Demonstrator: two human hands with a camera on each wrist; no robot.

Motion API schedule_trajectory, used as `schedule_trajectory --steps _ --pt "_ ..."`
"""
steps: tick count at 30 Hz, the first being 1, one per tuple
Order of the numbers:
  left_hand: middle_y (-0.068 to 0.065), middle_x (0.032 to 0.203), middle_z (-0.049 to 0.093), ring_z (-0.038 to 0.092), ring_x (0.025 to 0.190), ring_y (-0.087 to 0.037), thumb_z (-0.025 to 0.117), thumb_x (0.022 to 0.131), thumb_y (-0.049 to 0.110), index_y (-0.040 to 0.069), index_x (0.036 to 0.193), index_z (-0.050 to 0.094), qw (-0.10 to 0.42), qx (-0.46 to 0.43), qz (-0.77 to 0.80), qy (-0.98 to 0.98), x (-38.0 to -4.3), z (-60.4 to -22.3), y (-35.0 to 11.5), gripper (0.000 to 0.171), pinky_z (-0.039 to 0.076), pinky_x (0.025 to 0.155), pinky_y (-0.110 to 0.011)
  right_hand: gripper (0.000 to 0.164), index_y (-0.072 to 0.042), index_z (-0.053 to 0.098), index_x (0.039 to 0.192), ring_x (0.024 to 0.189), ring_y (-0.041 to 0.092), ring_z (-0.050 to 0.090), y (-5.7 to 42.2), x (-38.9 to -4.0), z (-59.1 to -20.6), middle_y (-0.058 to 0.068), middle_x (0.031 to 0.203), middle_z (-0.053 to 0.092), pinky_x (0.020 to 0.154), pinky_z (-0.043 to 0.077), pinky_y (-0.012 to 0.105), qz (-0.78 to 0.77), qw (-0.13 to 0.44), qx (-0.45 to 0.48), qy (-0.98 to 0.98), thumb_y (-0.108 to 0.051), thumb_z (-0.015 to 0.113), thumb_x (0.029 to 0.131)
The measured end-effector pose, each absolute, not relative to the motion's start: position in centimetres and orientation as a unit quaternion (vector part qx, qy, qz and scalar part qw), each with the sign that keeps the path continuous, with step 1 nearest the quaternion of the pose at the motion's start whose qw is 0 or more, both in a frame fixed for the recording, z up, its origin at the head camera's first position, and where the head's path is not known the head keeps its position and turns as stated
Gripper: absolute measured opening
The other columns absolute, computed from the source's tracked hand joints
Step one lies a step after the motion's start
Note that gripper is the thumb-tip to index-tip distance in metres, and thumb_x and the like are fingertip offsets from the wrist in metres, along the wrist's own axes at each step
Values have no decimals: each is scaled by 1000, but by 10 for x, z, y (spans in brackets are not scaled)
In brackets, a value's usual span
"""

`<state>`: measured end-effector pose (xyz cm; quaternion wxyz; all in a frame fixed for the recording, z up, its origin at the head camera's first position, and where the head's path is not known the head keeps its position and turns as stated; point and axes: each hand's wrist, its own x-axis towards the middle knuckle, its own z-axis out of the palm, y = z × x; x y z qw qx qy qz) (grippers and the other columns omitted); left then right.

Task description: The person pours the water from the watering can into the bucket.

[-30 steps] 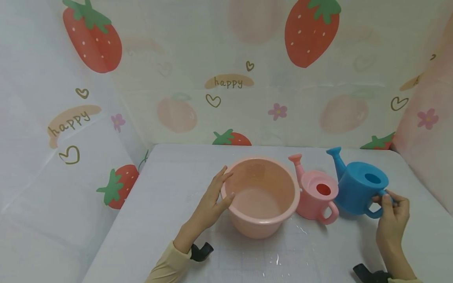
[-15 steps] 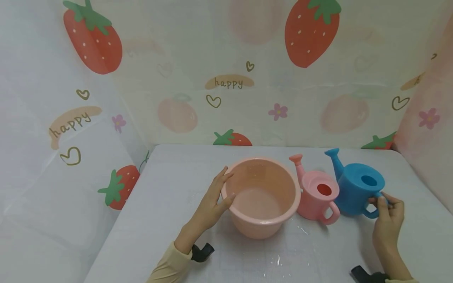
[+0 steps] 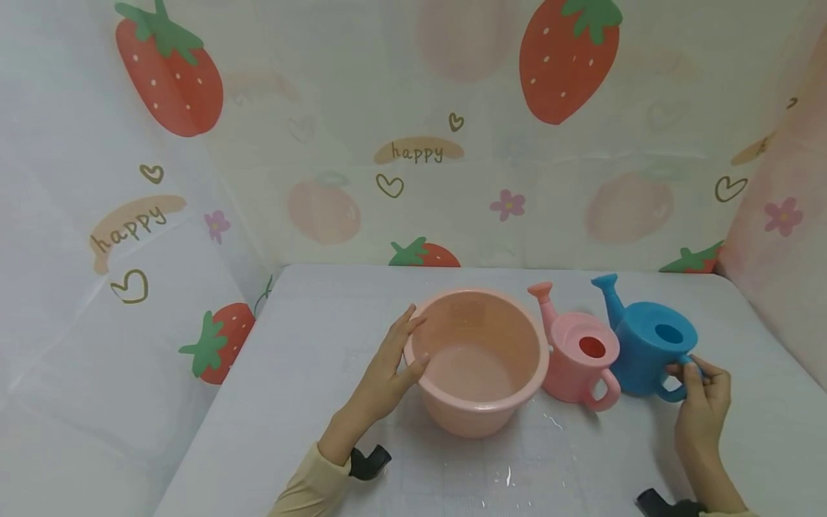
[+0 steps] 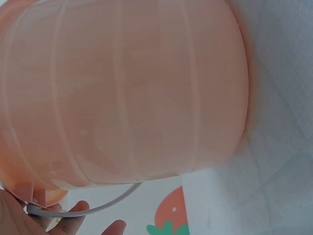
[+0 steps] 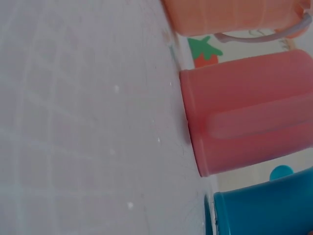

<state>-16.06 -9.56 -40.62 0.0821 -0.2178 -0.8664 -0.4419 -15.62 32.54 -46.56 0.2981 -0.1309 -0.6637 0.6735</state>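
A peach plastic bucket [image 3: 474, 420] stands upright on the table. My left hand [image 3: 381, 377] holds it at the left of its rim, the thumb lying over the edge. In the left wrist view, fingers [image 4: 73, 223] show beside the bucket's grey bail handle [image 4: 110, 203]. Right of the bucket stands a pink watering can [image 3: 565, 373], spout to the back. Beside that, a blue watering can [image 3: 639, 359] is held by its handle in my right hand [image 3: 704, 402], thumb against the fingers. Its base is at the table surface; I cannot tell whether it touches.
The white-covered table [image 3: 310, 345] bears a few wet-looking spots [image 3: 507, 475] in front of the bucket. Strawberry-print sheets [image 3: 323, 86] hang behind and along both sides. Black wrist mounts [image 3: 370, 463] sit at both cuffs.
The blue watering can has slid a little left and closer to the pink one, with my right hand moving along. My left hand and the bucket have stayed put.
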Motion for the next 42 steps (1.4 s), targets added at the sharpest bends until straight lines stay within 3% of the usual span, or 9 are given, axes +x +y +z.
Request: schedule_trajectory --steps 16,25,30,37,42 --pt "-2 155 17 19 141 -24 51 92 32 25 144 32 85 -216 -437 -869 -161 -407 -95 56 29 102 -59 14 -14 46 110 90 6 53 324 -156 -470 -7 83 58 85 32 14 700 284 -136 -641 -22 42 99" --pt "1 155 16 17 141 -19 49 92 38 28 144 30 80 -210 -440 -869 -160 -407 -95 56 28 104 -58 16 -19 42 114 92 3 50 324 -152 -470 -11 86 56 98 24 19 671 251 -158 -680 -26 36 101" --pt "4 155 15 17 141 -18 49 92 39 29 144 30 79 -208 -439 -870 -160 -406 -95 56 28 104 -57 16 -21 41 114 93 2 50 325 -152 -471 -11 88 55 98 25 18 664 243 -164 -688 -26 34 101" --pt "5 155 14 17 141 -18 49 92 39 29 144 30 79 -209 -442 -869 -161 -407 -95 56 28 105 -57 15 -21 43 112 91 1 51 325 -152 -470 -12 86 57 88 28 13 654 236 -182 -695 -26 35 100" --pt "6 155 14 17 141 -18 48 93 40 28 144 30 76 -207 -445 -868 -161 -409 -95 56 27 105 -57 17 -22 44 114 91 -1 51 326 -150 -470 -14 89 55 94 30 19 625 236 -186 -720 -27 34 100"
